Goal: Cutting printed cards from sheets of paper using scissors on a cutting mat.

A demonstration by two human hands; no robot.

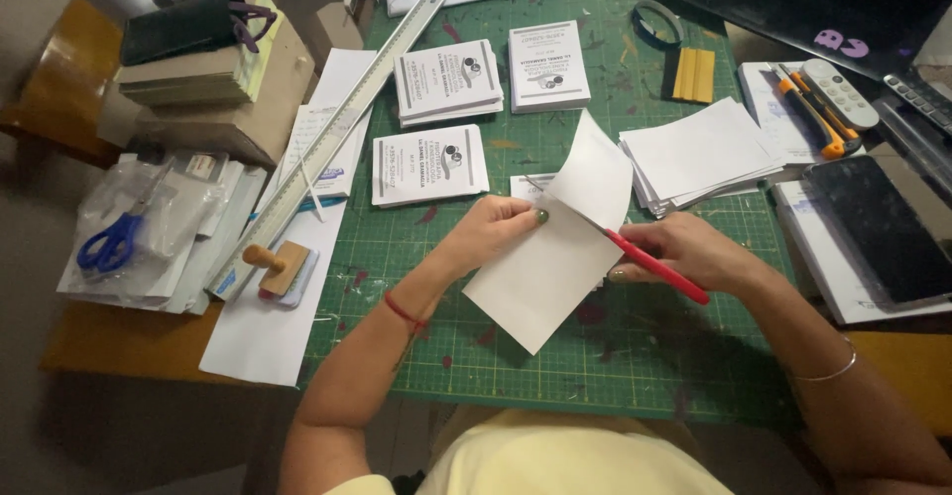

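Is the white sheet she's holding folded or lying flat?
Folded: the white sheet bends upward along a crease between the left hand and the right hand, which holds a red tool.

Both bare forearms reach in from the lower edge and converge at mid-frame. The left hand [493, 229] is palm down, fingers curled, thumb and fingertips pinched together. The right hand [684, 252] is closed in a loose fist, knuckles up, wrist bent slightly inward
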